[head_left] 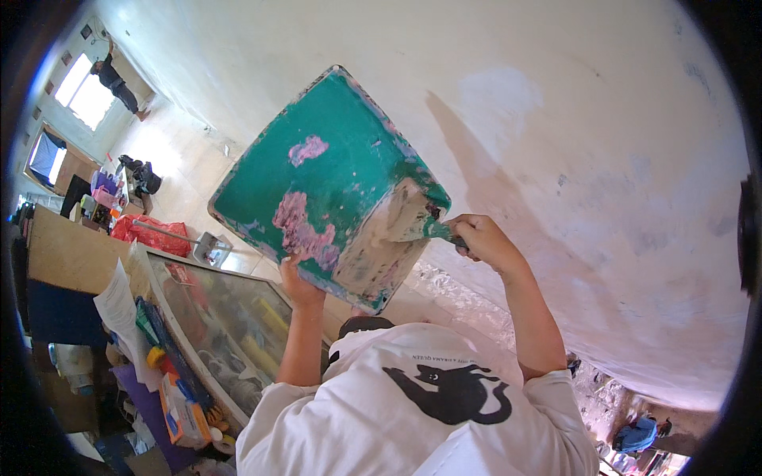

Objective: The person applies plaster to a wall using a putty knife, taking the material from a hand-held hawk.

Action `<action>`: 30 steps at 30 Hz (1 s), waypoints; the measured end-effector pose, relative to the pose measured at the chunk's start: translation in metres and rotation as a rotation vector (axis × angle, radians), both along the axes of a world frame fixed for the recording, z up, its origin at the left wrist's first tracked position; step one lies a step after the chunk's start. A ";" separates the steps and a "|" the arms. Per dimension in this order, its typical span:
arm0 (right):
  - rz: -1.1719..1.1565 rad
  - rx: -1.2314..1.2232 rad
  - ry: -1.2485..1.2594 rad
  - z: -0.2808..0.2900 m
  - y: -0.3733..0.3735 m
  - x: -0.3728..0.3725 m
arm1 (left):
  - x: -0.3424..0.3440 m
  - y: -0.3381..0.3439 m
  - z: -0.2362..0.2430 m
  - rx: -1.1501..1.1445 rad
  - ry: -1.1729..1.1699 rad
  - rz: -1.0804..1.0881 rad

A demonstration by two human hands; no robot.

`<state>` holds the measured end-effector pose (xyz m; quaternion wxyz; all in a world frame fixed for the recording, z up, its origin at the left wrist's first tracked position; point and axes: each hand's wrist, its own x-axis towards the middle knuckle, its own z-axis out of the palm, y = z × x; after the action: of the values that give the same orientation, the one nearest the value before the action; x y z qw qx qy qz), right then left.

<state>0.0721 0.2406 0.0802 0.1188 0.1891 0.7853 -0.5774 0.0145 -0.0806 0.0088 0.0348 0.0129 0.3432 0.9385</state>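
My left hand (302,282) grips the lower left edge of a square green plaster board (341,135), which is held tilted in front of me. Pink-purple filler (298,226) is smeared over its middle, and a wide beige layer (381,246) coats its lower right side. My right hand (486,239) is closed around the handle of a putty knife (432,228) at the board's right corner. The knife's smeared blade rests on or just over the beige layer; which of the two I cannot tell. Most of my left fingers are hidden behind the board.
To my right rises a pale, patchy wall (571,119). A glass-topped cabinet (230,325) and stacked goods (171,397) stand close on my left. Beyond lie a red bag (155,234) and a dustpan (213,247). Another person (115,79) reaches up at the far wall.
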 end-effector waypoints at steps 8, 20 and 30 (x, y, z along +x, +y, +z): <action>0.003 0.056 0.090 0.035 -0.014 0.000 | -0.001 -0.009 -0.022 0.004 -0.014 0.001; -0.059 -0.026 0.126 0.029 -0.003 0.017 | -0.006 0.001 -0.033 -0.146 0.040 0.103; -0.241 -0.317 0.124 -0.006 0.011 0.056 | -0.003 0.017 0.013 0.129 -0.133 0.032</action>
<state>0.1279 0.2517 0.0742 0.0289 0.2247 0.6620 -0.7144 0.0111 -0.0635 0.0222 0.0416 -0.0529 0.2793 0.9578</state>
